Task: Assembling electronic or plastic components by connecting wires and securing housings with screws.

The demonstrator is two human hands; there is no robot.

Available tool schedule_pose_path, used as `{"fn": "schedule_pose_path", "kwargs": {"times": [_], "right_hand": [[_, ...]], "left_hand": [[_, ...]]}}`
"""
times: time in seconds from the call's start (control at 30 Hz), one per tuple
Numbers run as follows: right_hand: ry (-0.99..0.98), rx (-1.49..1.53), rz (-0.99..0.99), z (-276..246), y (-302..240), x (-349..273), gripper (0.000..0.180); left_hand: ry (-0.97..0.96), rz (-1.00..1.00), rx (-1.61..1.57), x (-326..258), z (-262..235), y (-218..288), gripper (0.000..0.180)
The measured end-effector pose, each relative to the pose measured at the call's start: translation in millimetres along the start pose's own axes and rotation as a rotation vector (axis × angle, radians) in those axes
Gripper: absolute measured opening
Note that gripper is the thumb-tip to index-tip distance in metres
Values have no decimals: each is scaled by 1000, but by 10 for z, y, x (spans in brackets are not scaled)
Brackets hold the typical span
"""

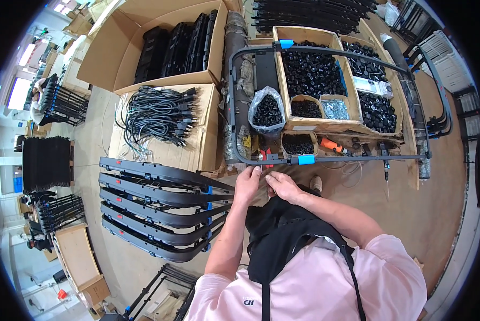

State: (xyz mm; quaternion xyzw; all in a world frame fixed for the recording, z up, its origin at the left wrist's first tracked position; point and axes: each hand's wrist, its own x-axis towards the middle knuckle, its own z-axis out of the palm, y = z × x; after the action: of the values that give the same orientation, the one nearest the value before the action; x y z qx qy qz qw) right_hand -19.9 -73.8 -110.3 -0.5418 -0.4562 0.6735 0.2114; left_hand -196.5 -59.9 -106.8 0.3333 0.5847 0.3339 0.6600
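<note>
Going left to right: stacked black curved panels (pixel 159 208) are lying on the floor at your left, long axes running left-right, well apart from the work. Cable bundle (pixel 157 115) is sitting on a flat carton (pixel 205 144) beyond them. Your left hand (pixel 248 184) and right hand (pixel 282 186) are meeting just below the near rail of the grey tube frame (pixel 357 158), which is running left-right along the worktop's (pixel 405 176) near edge. Both hands are pinching something small between them; can't tell what. Left hand is nearer the frame's rounded near-left corner. The blue clip (pixel 306 159) and red-handled pliers (pixel 266 155) are sitting just beyond your fingers.
</note>
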Motion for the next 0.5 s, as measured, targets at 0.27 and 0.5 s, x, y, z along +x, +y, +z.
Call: {"fn": "schedule_pose_path", "kwargs": {"times": [0.27, 0.5], "right_hand": [[-2, 426, 76, -15, -162, 130, 35], [94, 496, 104, 186, -148, 167, 35]], "left_hand": [[305, 220, 555, -723, 116, -106, 21], [13, 201, 360, -499, 117, -643, 45]]}}
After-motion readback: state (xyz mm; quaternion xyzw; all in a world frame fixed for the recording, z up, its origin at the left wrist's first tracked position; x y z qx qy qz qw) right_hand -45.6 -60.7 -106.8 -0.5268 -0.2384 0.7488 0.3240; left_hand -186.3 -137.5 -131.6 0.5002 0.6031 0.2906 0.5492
